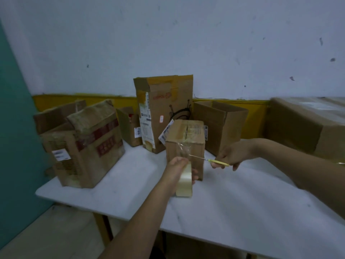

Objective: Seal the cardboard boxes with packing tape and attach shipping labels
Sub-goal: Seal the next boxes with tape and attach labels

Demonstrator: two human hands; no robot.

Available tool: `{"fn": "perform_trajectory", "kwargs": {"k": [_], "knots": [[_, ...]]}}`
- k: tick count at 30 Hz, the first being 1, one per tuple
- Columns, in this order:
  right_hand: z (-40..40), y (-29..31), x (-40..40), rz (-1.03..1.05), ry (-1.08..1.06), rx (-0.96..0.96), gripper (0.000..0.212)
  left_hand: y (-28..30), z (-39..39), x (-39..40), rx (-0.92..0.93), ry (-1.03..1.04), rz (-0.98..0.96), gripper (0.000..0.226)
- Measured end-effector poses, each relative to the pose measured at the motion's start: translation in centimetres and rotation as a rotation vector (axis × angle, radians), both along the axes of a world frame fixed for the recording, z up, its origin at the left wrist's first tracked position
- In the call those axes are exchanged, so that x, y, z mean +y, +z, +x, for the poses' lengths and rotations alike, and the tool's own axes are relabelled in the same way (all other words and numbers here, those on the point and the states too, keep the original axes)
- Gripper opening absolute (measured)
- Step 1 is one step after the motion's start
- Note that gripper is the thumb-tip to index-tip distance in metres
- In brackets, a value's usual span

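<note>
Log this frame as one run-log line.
left hand: holds tape roll | right hand: holds yellow cutter at tape | small box: being sealed

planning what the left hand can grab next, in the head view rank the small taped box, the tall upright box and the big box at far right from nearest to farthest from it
From the left hand, holding the tape roll:
1. Small taped box, just behind the hand, centre of the table.
2. Tall upright box, farther back, centre-left, near the wall.
3. Big box, at the far right edge, beyond the right hand.
</note>
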State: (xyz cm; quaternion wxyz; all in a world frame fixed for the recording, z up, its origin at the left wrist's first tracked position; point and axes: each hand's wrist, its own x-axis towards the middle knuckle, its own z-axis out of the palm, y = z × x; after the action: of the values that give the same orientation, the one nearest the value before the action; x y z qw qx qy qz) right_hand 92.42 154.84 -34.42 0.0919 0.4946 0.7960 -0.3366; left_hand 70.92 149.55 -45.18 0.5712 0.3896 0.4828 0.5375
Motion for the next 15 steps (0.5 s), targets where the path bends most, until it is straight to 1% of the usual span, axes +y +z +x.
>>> {"fn": "perform_trajectory", "kwargs": {"k": [2, 5, 9, 12, 15], "knots": [[-0.2, 0.3, 0.3, -0.039, -0.025, -0.022, 0.038, 0.0, 0.0, -0.1, 0.005, -0.008, 0.009, 0.016], [-0.8, 0.7, 0.5, -0.046, -0.033, -0.032, 0.043, 0.0, 0.0, -0.2, 0.006, -0.025, 0.016, 0.015], [-3.0, 0.1, 0.9, -0.009, -0.017, 0.066, 0.045, 0.3, 0.0, -0.4, 0.021, -0.042, 0.003, 0.017], [-3.8, -0.5, 1.4, 0.011, -0.012, 0.124, 0.034, 0.6, 0.0, -0.4, 0.033, -0.054, -0.014, 0.016], [-3.6, -1.2, 1.7, 0.175, 0.065, 0.096, 0.019, 0.8, 0.0, -0.7, 0.019, -0.058, -0.029, 0.013]]}}
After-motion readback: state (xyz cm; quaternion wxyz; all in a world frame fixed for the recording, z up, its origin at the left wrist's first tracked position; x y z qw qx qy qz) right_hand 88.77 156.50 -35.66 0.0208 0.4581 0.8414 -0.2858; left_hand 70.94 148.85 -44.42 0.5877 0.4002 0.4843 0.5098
